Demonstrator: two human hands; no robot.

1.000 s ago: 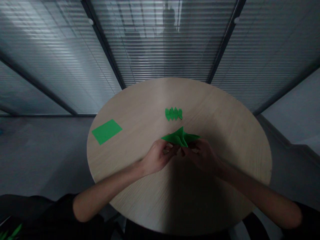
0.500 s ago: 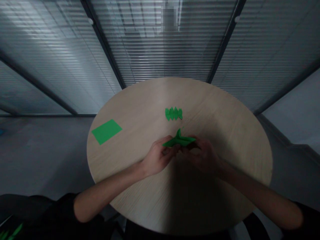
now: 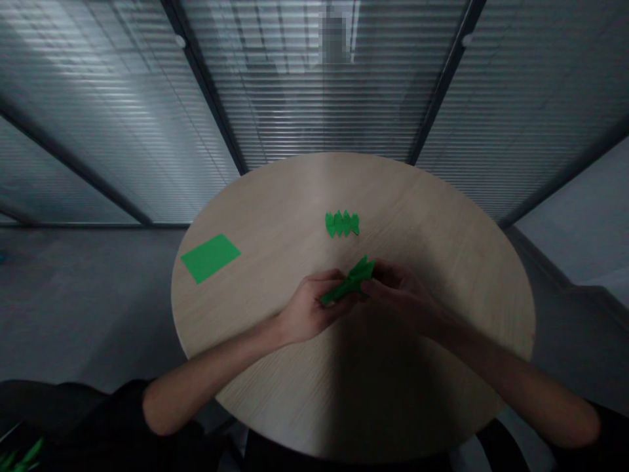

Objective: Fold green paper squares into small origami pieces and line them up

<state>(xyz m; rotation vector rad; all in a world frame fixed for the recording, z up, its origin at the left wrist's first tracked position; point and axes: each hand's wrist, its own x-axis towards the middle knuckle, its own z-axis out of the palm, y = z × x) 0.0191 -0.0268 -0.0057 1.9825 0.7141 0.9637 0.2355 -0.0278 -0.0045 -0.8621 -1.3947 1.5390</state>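
Flat sheet (image 3: 210, 258): off to my left, lying flat on the table (image 3: 275, 226); thin enough, I'd judge, that a corner is the place to lift it.
Left hand (image 3: 310, 307): nearly closed, fingers and thumb around the lower left end of the folded paper (image 3: 351, 280).
Jagged green piece (image 3: 343, 223): on the table just beyond the folded paper, apart from it; from here I can't tell whether it's one piece or several.
Folded paper: between the hands, over the table, slanting up to the right. I'd expect it to be very light, springy at the flaps, stiffer where layers stack, and easily creased or torn. I'd pinch lightly along the folded edges and spare the points.
Right hand (image 3: 405, 298): partly closed, thumb on the near face at the upper right end; how firmly it presses, I can't tell.
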